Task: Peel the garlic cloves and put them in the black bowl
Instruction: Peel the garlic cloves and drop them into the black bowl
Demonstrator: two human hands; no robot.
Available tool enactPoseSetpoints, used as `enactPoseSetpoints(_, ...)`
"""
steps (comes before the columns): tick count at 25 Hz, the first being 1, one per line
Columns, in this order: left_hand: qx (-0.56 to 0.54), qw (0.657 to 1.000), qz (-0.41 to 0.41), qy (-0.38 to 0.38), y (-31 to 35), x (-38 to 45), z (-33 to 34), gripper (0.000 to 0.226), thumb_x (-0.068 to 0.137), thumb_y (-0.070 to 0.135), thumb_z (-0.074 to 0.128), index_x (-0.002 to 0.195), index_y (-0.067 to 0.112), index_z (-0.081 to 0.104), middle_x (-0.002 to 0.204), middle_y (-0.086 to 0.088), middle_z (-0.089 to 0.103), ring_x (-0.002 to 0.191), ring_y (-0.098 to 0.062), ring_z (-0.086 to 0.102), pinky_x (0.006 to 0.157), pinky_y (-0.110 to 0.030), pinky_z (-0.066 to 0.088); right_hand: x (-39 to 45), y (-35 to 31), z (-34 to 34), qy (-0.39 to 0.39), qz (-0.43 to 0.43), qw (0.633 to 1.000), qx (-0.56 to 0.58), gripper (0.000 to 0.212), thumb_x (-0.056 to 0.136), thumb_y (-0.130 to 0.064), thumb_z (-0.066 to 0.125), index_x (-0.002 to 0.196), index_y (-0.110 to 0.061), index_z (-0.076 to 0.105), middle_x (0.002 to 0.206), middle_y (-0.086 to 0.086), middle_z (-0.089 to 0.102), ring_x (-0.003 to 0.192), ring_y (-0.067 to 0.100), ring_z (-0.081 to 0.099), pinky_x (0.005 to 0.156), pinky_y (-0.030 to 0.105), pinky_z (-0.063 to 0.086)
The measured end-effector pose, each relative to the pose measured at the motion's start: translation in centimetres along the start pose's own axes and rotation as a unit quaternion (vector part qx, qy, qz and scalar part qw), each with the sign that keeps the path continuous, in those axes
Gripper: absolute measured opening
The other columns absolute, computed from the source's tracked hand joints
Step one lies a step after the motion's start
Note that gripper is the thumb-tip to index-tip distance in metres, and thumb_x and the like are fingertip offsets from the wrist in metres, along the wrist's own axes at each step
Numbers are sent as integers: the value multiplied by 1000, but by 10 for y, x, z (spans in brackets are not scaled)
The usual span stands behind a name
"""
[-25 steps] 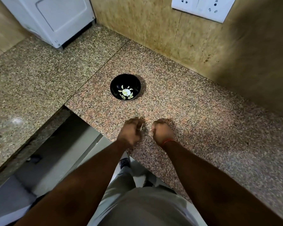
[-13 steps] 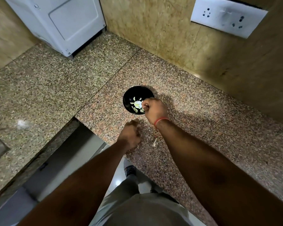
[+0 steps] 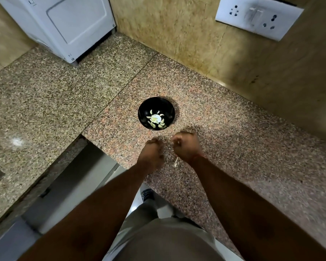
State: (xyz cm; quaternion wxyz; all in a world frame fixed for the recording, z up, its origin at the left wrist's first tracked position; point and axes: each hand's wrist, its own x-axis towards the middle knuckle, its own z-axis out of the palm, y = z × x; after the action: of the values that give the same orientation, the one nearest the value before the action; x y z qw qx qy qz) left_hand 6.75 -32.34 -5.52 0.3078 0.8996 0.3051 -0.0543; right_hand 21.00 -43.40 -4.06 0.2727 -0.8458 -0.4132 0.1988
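Granite counter (image 3: 233,147) was seen running into a corner, backed by a tan wall (image 3: 177,34) with a white switch plate (image 3: 258,17); a white appliance (image 3: 64,25) was parked at the back left. Black bowl (image 3: 156,113) was set on the pinkish slab, just beyond both hands, with several peeled garlic cloves (image 3: 155,119) lying in its bottom. Left hand (image 3: 151,155) and right hand (image 3: 186,146) were held close together over the counter edge, fingers curled inward on both; what was clamped inside could not be told, though a pale speck was glimpsed at the right fingertips (image 3: 175,143). A scrap of garlic skin (image 3: 175,163) was left on the counter between the wrists. Step was judged as mid-task, probably peeling of another clove. Next move would call for the skin to be stripped off, then the clove carried forward and dropped into the bowl
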Motion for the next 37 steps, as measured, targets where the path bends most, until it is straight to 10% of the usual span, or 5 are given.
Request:
enactPoseSetpoints(5, -14, 1000, 14, -5, 19, -20, 27, 7, 82, 21, 70, 81, 27, 66, 82, 9, 59, 77, -18, 61, 69, -24, 45, -55, 32, 8, -138, -15, 987, -79, 34, 79, -18, 67, 104, -37, 78, 110, -7, 62, 97, 16, 63, 82, 27, 53)
enactPoseSetpoints(15, -184, 979, -84, 13, 34, -49, 55, 20, 88, 0, 71, 92, 17, 82, 84, 11, 73, 71, -1, 66, 63, -6, 48, -78, 44, 14, -103, 9, 995, 12, 18, 88, -8, 70, 83, -23, 77, 87, -1, 73, 78, 13, 62, 76, 29, 51)
enactPoseSetpoints(23, -388, 887, -249, -13, 33, -44, 68, 14, 76, 3, 88, 83, 1, 76, 81, -18, 75, 71, -36, 74, 66, -50, 63, -94, 50, 22, -53, 216, 913, 343, 17, 85, 6, 75, 90, -11, 76, 92, 8, 77, 83, 19, 71, 79, 38, 63)
enactPoseSetpoints(37, -345, 894, -281, 48, 49, -39, 70, 11, 88, -9, 67, 84, -1, 74, 71, -8, 70, 43, -7, 62, 42, -25, 52, -100, 38, 37, 18, 251, 914, 319, 19, 78, 1, 81, 81, -17, 78, 81, -6, 78, 78, 12, 76, 77, 39, 65)
